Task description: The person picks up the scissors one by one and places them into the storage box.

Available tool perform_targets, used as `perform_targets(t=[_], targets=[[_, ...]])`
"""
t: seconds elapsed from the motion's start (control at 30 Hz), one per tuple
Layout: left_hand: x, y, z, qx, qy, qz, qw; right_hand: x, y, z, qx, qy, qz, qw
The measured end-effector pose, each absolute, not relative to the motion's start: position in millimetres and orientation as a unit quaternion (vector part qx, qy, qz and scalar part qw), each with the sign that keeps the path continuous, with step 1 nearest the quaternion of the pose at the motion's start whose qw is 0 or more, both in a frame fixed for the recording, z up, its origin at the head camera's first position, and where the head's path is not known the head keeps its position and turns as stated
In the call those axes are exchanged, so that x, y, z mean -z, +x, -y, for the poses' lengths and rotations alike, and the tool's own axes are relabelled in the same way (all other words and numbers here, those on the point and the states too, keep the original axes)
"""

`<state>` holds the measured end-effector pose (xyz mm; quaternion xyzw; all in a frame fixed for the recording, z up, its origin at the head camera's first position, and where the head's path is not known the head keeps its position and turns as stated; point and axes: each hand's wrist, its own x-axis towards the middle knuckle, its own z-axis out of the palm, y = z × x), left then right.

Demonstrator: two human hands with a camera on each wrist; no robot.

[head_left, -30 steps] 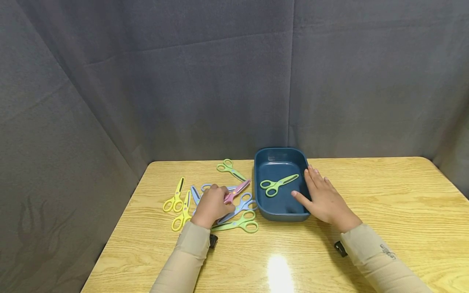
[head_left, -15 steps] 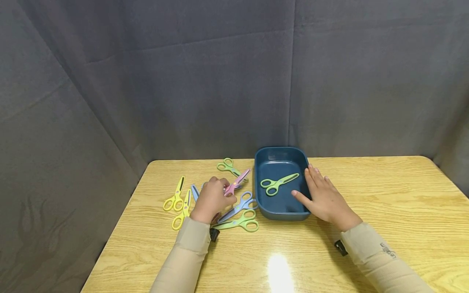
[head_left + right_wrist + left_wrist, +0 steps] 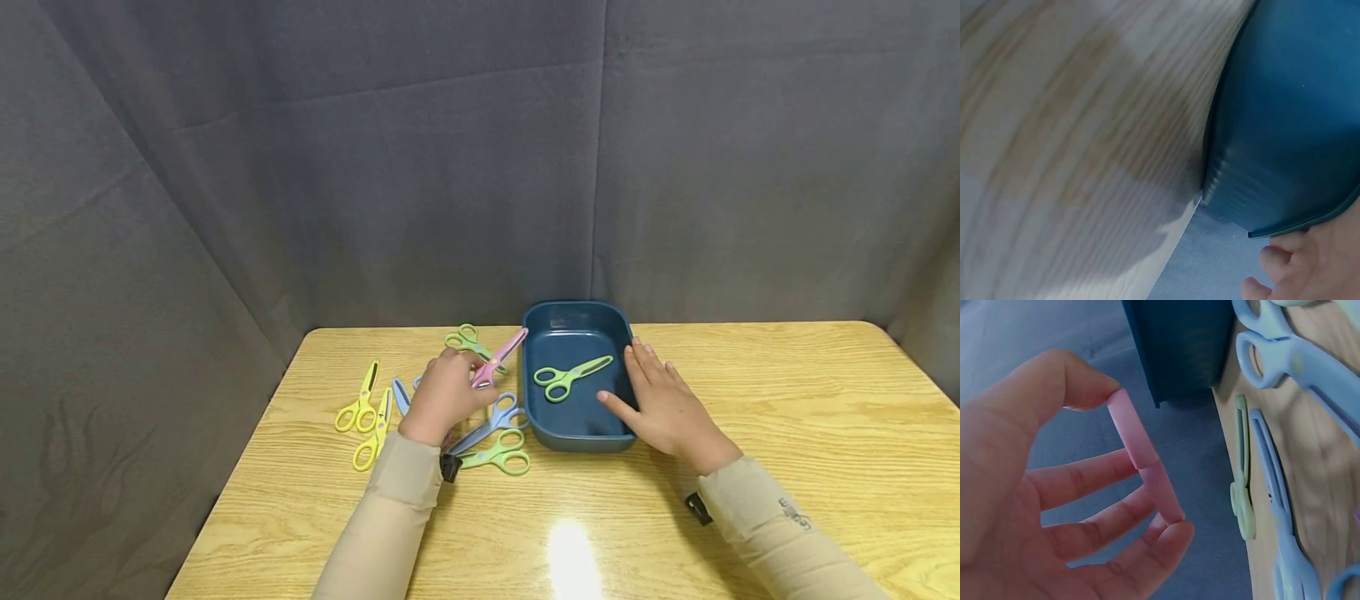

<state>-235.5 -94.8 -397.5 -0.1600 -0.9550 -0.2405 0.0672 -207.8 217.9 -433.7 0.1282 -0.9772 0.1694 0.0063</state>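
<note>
The left hand pinches the pink scissors by the handle end, thumb against one edge and fingers against the other, and holds them off the table. Their long axis runs slantwise, handles to the near left, blades to the far right, with the tip at the left rim of the blue tray; whether the tip is over that rim I cannot tell. The right hand lies with fingers outstretched along the tray's right side, thumb reaching over the rim.

Inside the tray, a green pair of scissors points right and slightly far; bare floor shows on its far and near sides. The tray stands close to the table's far edge. Other scissors crowd its left side: blue scissors reach right up to the near left wall. Open tabletop stretches right of the right hand.
</note>
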Motion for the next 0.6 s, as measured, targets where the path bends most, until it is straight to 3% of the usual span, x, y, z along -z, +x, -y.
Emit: perform_targets(t=[0.6], targets=[[384, -247, 73, 0.214, -0.197, 0.953, 0.087, 434, -207, -217, -0.178, 0.127, 0.976, 0.008]])
